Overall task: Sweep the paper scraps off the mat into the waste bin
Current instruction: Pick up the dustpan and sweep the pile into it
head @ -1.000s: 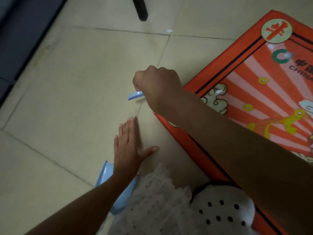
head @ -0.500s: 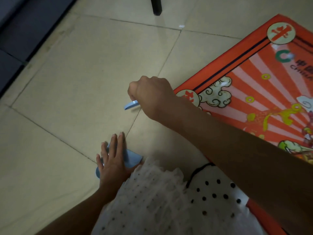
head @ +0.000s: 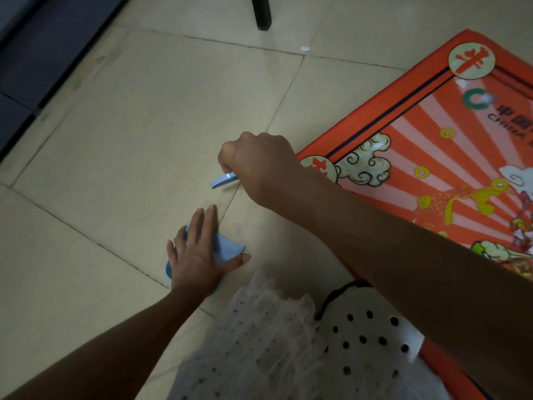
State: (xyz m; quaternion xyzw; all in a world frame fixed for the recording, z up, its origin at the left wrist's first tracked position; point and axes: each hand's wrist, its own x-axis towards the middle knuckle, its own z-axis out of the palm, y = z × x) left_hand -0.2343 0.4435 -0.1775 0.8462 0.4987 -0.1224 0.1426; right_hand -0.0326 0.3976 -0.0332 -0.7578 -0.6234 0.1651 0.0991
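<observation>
The left hand (head: 199,255) has slid back to lie flat-fingered on the pale blue plastic dustpan (head: 227,249) at lower centre — the right hand (head: 259,166) fists a blue brush handle (head: 223,180) beside the orange printed mat (head: 432,145) — so sweeping looks imminent.

- The orange-red printed floor mat (head: 409,116) with pink stripes carries a round cream medallion (head: 471,62) at its far corner, bearing one red Chinese character, too stylised to read surely.
- Just inside that medallion sits a green ring-shaped logo (head: 476,100).
- Beside the logo run dark Chinese characters (head: 516,112), "中国" legible, cut by the frame edge.
- Beneath them, Latin letters "CHINA" (head: 503,124), the rest cut off.
</observation>
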